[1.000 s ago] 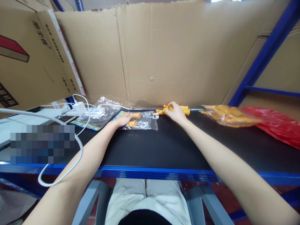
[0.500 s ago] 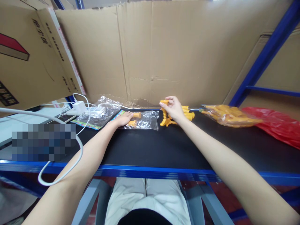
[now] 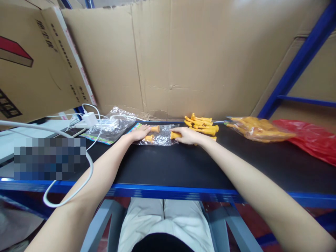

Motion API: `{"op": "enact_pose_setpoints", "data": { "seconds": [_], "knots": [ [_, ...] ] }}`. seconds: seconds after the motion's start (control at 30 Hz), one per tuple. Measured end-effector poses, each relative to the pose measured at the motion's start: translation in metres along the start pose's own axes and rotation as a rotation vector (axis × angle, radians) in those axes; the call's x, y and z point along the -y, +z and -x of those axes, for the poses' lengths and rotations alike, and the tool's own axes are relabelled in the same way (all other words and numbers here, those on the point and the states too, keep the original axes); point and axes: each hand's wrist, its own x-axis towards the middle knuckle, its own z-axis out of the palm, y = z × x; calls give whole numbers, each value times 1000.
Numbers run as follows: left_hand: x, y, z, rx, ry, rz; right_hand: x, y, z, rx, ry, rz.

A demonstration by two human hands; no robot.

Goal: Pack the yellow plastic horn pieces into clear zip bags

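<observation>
My left hand (image 3: 141,132) lies with fingers stretched out over a clear plastic bag (image 3: 165,137) that has a colourful printed strip at its left end. Just past its fingertips, two yellow plastic pieces with flared ends show at the bag: an upper yellow piece (image 3: 155,129) and a lower yellow piece (image 3: 149,138). My right hand (image 3: 187,135) is closed around another yellow plastic piece (image 3: 175,134), its flared end pointing left over the bag's right end. Whether that piece is inside the bag, I cannot tell. Behind the right hand lies a pile of similar yellow pieces (image 3: 203,122).
At the right are a clear bag full of yellow pieces (image 3: 258,129) and a red plastic bag (image 3: 309,138). Another clear bag (image 3: 118,120), a white charger (image 3: 89,119) and loose cables occupy the left. A cardboard wall (image 3: 183,59) stands behind the black tabletop (image 3: 168,168).
My right hand has moved left and down from above the pile, bringing an upright yellow piece flat over the bag's right end. The left hand has stayed on the bag.
</observation>
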Motion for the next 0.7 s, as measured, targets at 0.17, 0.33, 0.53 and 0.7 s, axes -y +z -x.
{"op": "enact_pose_setpoints", "data": {
  "seconds": [0.17,0.33,0.53,0.7],
  "knots": [
    [1,-1,-1,61,-7,2,-5,-24,8,24,121,152],
    [3,0,-2,68,-15,21,-10,-32,11,171,298,338],
    [1,-2,1,66,-2,18,-10,-27,7,11,192,296],
    [-2,-8,4,42,61,51,-4,-26,5,-117,95,387]
  ]
}}
